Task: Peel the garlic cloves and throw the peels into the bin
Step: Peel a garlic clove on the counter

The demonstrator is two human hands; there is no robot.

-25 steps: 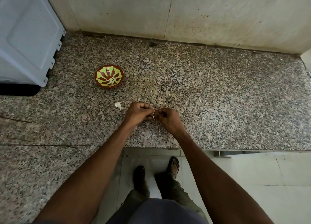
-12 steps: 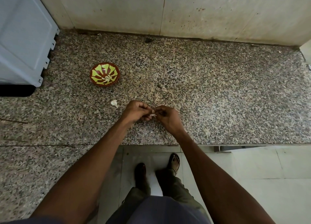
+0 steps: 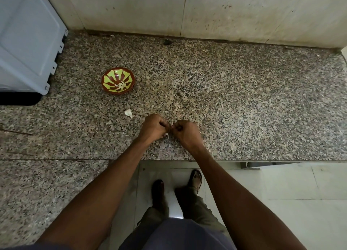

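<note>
Both hands (image 3: 170, 130) pinch garlic clove (white peel (image 3: 167, 136) dangling).

This looks like a home kitchen: a speckled granite counter (image 3: 234, 92) runs across the middle of the frame and meets a stained, pale tiled wall (image 3: 206, 9) along the top. At upper left stands a grey-white appliance (image 3: 26, 43), and left of centre sit 1 small painted bowl (image 3: 118, 80) and 1 garlic clove (image 3: 128, 113). Pale floor tiles (image 3: 300, 202) fill the lower right.
</note>
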